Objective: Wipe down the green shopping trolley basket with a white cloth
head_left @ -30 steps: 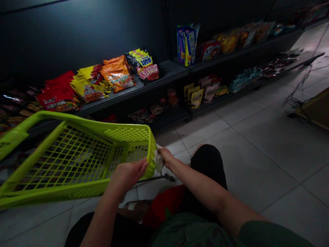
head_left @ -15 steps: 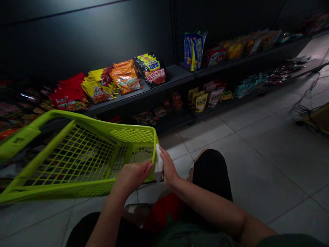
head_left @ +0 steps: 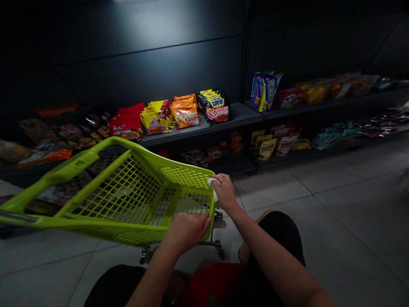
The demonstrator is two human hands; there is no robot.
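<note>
A lime-green plastic shopping cart with lattice walls stands in front of me on metal legs and casters. My left hand is closed over the near corner of its end rim. My right hand holds a white cloth against the far part of that same end rim, fingers bent over the edge. Part of the cloth folds over the top of the rim, and the rest is hidden behind the fingers. The cart's handle loop extends to the left.
A dark shelf runs behind the cart, bearing red, yellow, orange and black noodle packets. Blue and yellow bags stand farther right. Pouches fill the lower shelf. My knee is right of the cart on the tiled floor.
My right hand has moved from the outer face of the end wall up toward the far corner, with the cloth now over the rim. The view has shifted, so the cart appears farther right.
</note>
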